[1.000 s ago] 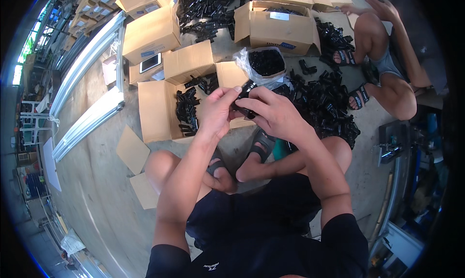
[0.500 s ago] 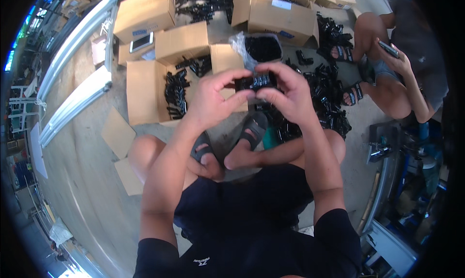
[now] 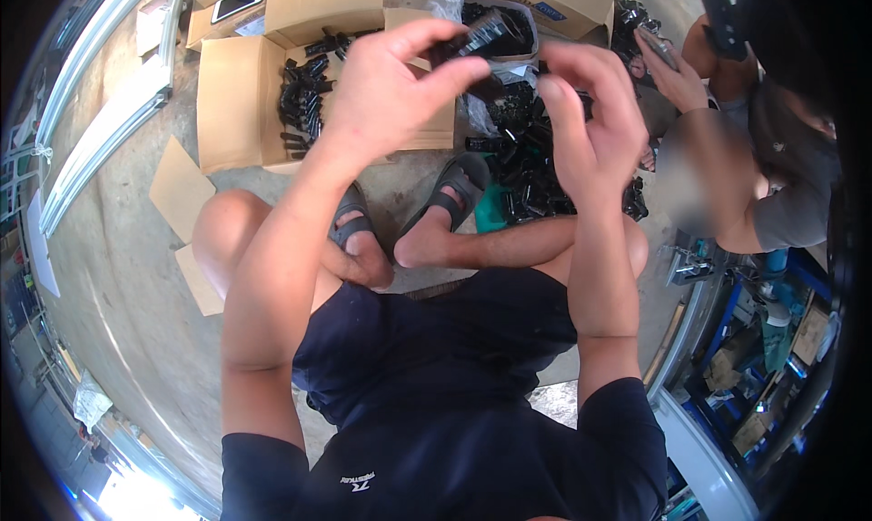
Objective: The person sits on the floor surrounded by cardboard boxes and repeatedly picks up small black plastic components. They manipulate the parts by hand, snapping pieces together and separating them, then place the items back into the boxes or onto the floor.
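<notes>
My left hand (image 3: 386, 94) grips a glossy black plastic piece (image 3: 486, 38) with a ribbed side between thumb and fingers. It is held above a tub (image 3: 534, 32) of small black parts. To its right, my right hand (image 3: 599, 126) is off the piece, thumb and fingers apart, slightly blurred, with nothing seen in it. An open cardboard box (image 3: 232, 103) at the left holds several black plastic fittings (image 3: 304, 94). A heap of similar black fittings (image 3: 536, 185) lies on the floor under my right hand.
Beyond the open box are more cardboard boxes (image 3: 327, 8) and a white tablet (image 3: 238, 1). Flat cardboard (image 3: 182, 189) and pale metal profiles (image 3: 104, 148) lie at the left. At the right a person holds a phone (image 3: 658, 49). Something green (image 3: 490, 209) sits beside my foot.
My right hand has let go of the black piece and moved right, its fingers spreading. My left hand keeps the piece, now tilted. The view has shifted, and the person at the right has leaned in.
</notes>
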Tool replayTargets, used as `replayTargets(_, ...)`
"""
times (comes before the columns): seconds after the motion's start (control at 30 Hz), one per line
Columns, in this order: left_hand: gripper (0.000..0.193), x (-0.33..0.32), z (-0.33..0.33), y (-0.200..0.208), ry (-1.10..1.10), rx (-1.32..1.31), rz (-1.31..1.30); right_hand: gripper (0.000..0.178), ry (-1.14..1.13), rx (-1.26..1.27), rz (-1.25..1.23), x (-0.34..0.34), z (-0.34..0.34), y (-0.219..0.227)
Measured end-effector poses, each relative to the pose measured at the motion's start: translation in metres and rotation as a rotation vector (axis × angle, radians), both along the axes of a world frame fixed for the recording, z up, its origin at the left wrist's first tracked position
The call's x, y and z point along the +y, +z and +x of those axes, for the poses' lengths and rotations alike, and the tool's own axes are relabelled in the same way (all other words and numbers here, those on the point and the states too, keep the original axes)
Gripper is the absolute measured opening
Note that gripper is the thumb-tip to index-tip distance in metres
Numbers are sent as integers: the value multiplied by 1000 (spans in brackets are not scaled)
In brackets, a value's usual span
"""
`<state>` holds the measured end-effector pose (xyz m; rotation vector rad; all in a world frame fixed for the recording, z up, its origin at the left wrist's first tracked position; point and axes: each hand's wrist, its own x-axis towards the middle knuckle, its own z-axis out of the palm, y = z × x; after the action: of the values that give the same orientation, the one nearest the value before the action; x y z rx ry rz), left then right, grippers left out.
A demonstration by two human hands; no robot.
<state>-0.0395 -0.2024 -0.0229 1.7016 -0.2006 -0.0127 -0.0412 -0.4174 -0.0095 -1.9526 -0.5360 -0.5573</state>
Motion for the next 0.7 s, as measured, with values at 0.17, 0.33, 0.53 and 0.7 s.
replayTargets(0.17,34,16,13,5,226,91,-191,8,734,-287,25,33,-65,78)
replayTargets(0.33,30,27,9,28,269,77,-225,16,516,-268,357,77,-108,95)
replayTargets(0.53,31,55,14,48,385,16,-289,24,484,-335,-224,31,-53,97)
replayTargets(0.7,29,61,18,50,445,-16,-260,23,88,546,-49,19,118,-48)
